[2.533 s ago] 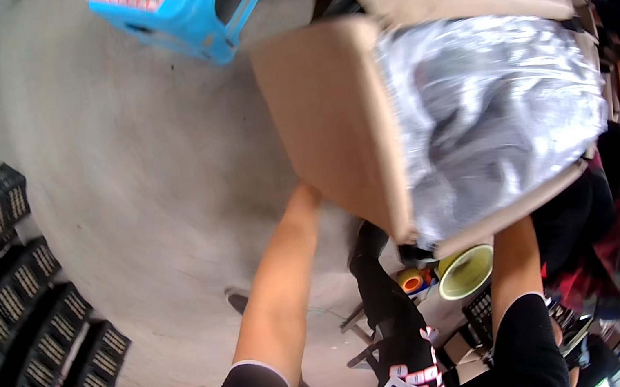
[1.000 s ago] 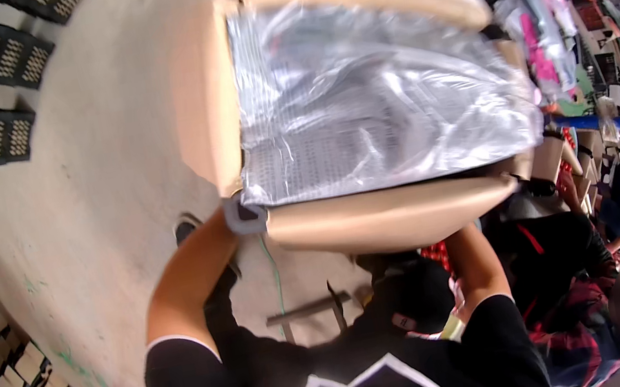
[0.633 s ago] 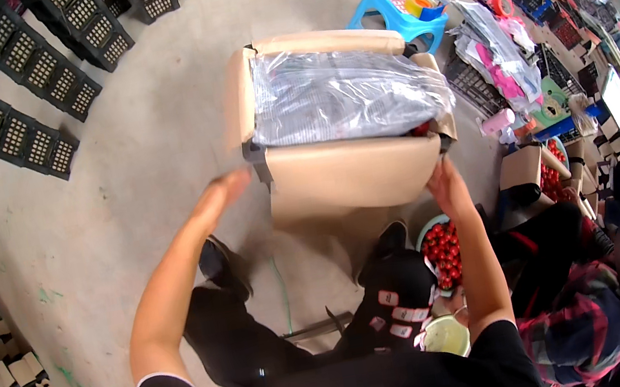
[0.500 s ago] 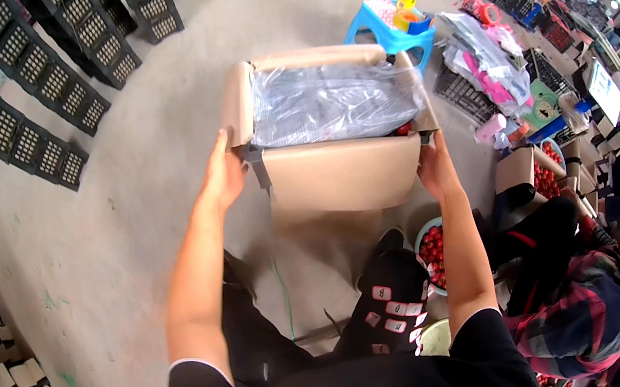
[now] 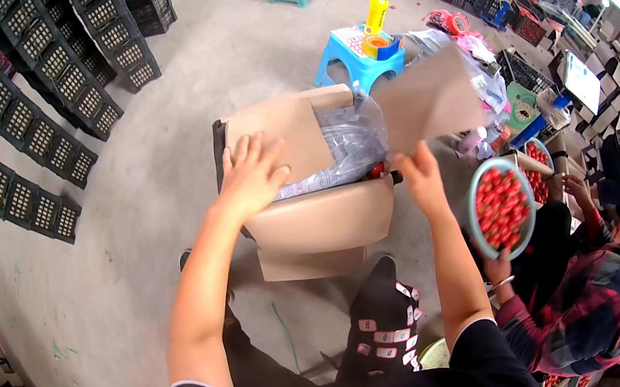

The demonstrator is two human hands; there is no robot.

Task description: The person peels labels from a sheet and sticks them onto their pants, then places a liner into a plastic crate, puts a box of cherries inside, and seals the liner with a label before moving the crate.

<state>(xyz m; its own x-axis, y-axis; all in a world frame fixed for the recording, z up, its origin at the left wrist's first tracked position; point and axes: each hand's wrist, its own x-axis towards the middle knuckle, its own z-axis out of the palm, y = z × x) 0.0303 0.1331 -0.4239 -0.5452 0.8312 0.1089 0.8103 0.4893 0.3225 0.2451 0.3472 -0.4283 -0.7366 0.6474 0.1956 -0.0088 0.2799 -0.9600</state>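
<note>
In front of me is a brown cardboard box, its top partly uncovered. Clear plastic film covers the contents, and a bit of red fruit shows at the near right corner. My left hand lies with spread fingers on the left flap, which is folded inward over the film. At the lower edge of the right flap, my right hand has its fingers bent against the cardboard. That flap stands outward and is blurred by motion.
A co-worker at right holds a bowl of small red fruits. Beyond the box, a blue stool carries a yellow bottle and tape. Black crates stand stacked at far left. A green scale stands at right.
The left flap is now folded in over the film, and the right flap swings outward. Both hands have shifted from the box's sides to its flaps. The co-worker's fruit bowl has come up into view.
</note>
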